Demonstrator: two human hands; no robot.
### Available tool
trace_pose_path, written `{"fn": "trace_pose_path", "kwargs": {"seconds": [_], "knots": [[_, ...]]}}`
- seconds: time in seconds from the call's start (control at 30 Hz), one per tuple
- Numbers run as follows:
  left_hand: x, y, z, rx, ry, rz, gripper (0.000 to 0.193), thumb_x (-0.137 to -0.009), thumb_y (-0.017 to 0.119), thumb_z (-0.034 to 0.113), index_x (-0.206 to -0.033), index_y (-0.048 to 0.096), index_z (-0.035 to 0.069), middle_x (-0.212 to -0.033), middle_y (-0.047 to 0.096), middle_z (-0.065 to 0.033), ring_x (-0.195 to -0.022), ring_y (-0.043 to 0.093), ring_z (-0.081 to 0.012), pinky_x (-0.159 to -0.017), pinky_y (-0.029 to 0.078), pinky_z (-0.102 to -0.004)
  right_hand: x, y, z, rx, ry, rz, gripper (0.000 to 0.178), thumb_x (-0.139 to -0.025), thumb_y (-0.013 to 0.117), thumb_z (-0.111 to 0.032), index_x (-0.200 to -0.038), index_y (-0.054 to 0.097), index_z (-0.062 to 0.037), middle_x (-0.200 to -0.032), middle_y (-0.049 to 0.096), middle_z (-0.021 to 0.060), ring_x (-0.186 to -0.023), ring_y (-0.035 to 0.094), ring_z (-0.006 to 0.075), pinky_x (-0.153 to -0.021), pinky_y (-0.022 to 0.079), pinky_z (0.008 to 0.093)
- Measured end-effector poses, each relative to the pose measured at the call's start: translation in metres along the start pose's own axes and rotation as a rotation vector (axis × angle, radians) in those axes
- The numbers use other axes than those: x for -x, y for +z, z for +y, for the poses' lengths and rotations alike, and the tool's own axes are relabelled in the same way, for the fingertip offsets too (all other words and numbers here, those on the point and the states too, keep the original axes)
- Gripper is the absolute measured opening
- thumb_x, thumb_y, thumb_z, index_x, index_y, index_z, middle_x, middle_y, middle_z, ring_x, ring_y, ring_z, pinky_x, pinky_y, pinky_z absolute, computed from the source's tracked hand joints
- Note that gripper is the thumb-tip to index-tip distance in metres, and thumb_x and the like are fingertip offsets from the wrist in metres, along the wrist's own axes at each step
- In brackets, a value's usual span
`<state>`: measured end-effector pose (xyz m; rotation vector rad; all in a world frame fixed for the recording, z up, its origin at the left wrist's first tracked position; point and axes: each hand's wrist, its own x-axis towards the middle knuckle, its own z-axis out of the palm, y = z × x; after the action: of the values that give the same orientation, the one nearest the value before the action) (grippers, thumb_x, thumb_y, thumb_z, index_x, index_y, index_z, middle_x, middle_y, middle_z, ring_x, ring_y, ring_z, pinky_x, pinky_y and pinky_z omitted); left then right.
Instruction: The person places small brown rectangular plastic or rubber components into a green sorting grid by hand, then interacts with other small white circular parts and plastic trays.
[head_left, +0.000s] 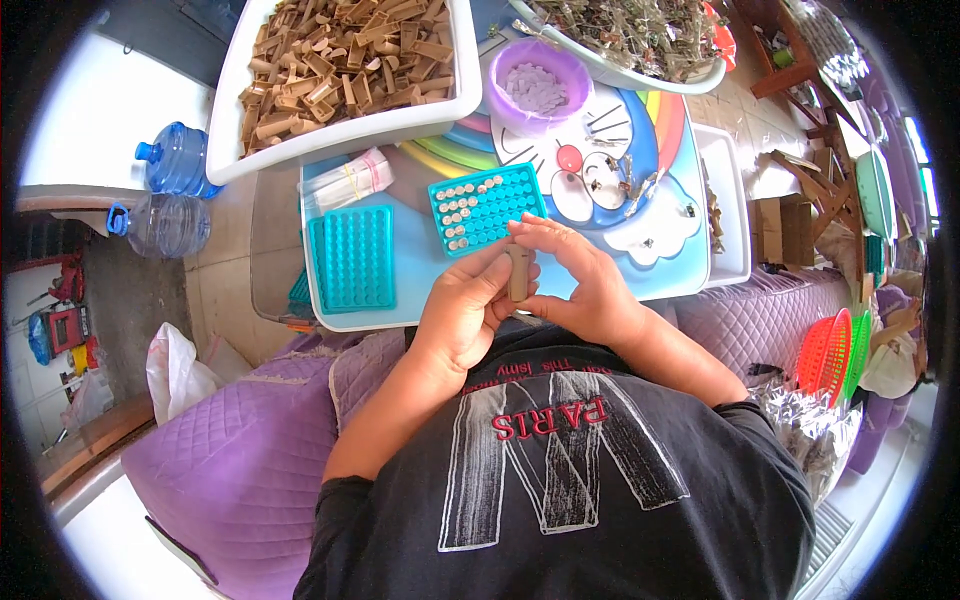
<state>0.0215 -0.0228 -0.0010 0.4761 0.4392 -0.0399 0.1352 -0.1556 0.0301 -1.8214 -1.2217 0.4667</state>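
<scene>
Your black shirt [590, 460], printed in white and red, lies nearest the camera and faces the near edge of the worktop [415, 262]. Your left hand [465, 305] grasps a brown piece [519, 278] between thumb and fingers. Your right hand [590, 285] curves around the same piece, its thumb at the lower end and its fingertips near the upper end; whether it also grips cannot be determined. The brown piece stands roughly upright between your hands, at the near edge of the worktop.

Directly beyond your hands, a teal tray [510, 215] lies askew, with round silver pieces [461, 204] seated in sockets mainly toward its left and far edges. At the near left corner of the worktop, at least two teal trays [358, 262] lie stacked; a clear bag [350, 180] lies just beyond them. At the far left corner, a white bin [330, 148] contains brown parts [350, 70]. Toward the far edge, right of the bin, a purple bowl [537, 121] contains white pieces [535, 88].
</scene>
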Motion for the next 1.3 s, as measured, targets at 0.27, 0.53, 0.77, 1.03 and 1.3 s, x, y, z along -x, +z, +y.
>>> {"fn": "trace_pose_path", "kwargs": {"seconds": [0.27, 0.53, 0.77, 1.03, 1.3], "knots": [[0.002, 0.007, 0.000, -0.445, 0.195, 0.071, 0.045, -0.084, 0.062, 0.007, -0.124, 0.045, -0.006, -0.107, 0.061, -0.0110, -0.094, 0.060, -0.0144, -0.080, 0.048, -0.0257, -0.002, -0.001, 0.001, 0.000, -0.052, 0.077, 0.054, -0.066, 0.075, -0.011, -0.115, 0.053, -0.0029, -0.117, 0.054, 0.0152, -0.110, 0.053, 0.0313, -0.091, 0.043, 0.0396], [0.004, 0.017, -0.002, -0.860, 0.409, 0.080, 0.028, -0.083, 0.064, 0.008, -0.103, 0.048, -0.004, -0.094, 0.065, -0.0139, -0.085, 0.062, -0.0127, -0.071, 0.050, -0.0267, 0.000, -0.007, 0.012, -0.222, 0.025, 0.044, 0.030, -0.075, 0.066, -0.002, -0.105, 0.059, -0.0022, -0.096, 0.057, 0.0100, -0.090, 0.056, 0.0214, -0.079, 0.046, 0.0316], [0.011, 0.017, 0.001, -0.886, 0.480, 0.129, 0.027, -0.080, 0.067, 0.006, -0.100, 0.050, -0.002, -0.086, 0.065, -0.0116, -0.077, 0.063, -0.0126, -0.067, 0.050, -0.0254, 0.001, 0.001, 0.007, -0.749, 0.316, 0.154, 0.029, -0.081, 0.060, -0.001, -0.109, 0.055, 0.0023, -0.102, 0.051, 0.0057, -0.097, 0.049, 0.0156, -0.088, 0.038, 0.0290], [0.013, 0.016, 0.003, -1.012, 0.547, 0.237, 0.018, -0.082, 0.065, 0.006, -0.095, 0.057, -0.002, -0.081, 0.062, -0.0032, -0.072, 0.056, -0.0066, -0.061, 0.047, -0.0219, -0.001, 0.001, 0.014, -0.681, 0.254, 0.101, 0.029, -0.085, 0.059, -0.005, -0.113, 0.053, 0.0000, -0.100, 0.054, 0.0035, -0.096, 0.050, 0.0126, -0.085, 0.039, 0.0261], [0.010, 0.010, -0.004, -0.973, 0.618, 0.249, 0.013, -0.084, 0.064, 0.007, -0.091, 0.057, 0.000, -0.075, 0.060, -0.0018, -0.068, 0.054, -0.0059, -0.061, 0.044, -0.0216, 0.002, 0.012, 0.015, -0.646, 0.273, 0.182, 0.020, -0.082, 0.058, 0.002, -0.102, 0.056, -0.0009, -0.087, 0.057, 0.0020, -0.082, 0.052, 0.0095, -0.074, 0.043, 0.0240]]}}
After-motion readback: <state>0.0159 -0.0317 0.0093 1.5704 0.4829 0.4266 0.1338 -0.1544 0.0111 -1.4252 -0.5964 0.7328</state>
